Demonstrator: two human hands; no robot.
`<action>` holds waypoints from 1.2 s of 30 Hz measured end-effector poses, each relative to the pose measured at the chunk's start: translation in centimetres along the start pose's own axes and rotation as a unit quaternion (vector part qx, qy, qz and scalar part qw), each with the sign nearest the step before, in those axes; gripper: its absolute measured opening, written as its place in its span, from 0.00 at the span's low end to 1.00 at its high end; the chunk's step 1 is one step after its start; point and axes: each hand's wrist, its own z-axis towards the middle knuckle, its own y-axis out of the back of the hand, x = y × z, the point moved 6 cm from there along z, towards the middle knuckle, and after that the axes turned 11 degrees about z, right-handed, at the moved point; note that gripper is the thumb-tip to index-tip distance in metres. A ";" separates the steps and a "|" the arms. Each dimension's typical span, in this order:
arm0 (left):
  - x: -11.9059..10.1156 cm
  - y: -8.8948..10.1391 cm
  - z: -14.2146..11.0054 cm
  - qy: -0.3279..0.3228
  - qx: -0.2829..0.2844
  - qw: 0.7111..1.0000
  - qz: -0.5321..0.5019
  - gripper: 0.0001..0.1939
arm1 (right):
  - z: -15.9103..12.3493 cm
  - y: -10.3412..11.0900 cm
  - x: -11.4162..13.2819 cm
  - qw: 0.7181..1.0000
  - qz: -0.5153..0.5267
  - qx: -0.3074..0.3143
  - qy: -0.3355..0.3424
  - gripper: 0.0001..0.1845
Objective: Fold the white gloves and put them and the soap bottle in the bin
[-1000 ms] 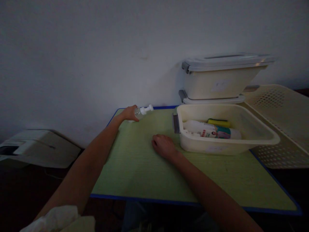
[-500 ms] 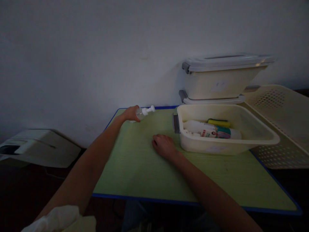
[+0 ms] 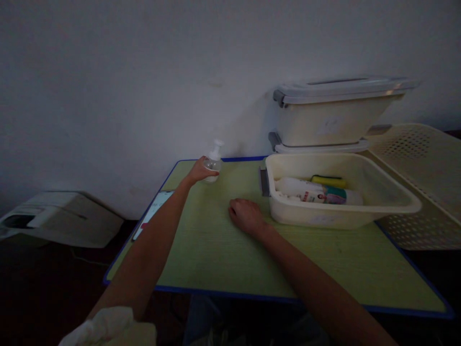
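My left hand (image 3: pixel 200 171) is wrapped around a clear pump bottle (image 3: pixel 212 166) with a white pump top. The bottle stands upright near the back edge of the green table (image 3: pixel 212 250). Loosely curled into a fist, my right hand (image 3: pixel 247 217) rests on the tabletop with nothing visible in it. Just to its right is an open cream plastic bin (image 3: pixel 324 218). Inside the bin lie a white bottle (image 3: pixel 298 187) with a printed label and a yellow sponge (image 3: pixel 328 181).
Behind the open bin stands a lidded storage box (image 3: pixel 334 120). A perforated cream basket (image 3: pixel 425 178) is off to the right. Partly behind my left forearm, a phone with a lit screen (image 3: pixel 153 211) lies at the table's left edge. A white appliance-like box (image 3: pixel 68 216) sits lower left.
The pump bottle has gone from tilted to the right to upright in my left hand. My left forearm has shifted right, uncovering the phone. My right hand stays in place.
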 end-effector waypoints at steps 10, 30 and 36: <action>-1.8 -2.8 -1.3 0.009 -0.029 0.986 -0.164 0.29 | 0.0 0.0 0.1 1.000 0.000 0.006 -0.009 0.15; -3.4 -4.9 -3.7 0.040 -0.021 0.954 -0.296 0.27 | 0.1 0.1 -0.2 1.000 0.009 -0.001 -0.029 0.16; -3.2 -5.4 -4.7 0.071 -0.052 0.930 -0.358 0.29 | 0.1 0.3 -0.5 0.998 0.032 -0.021 -0.041 0.15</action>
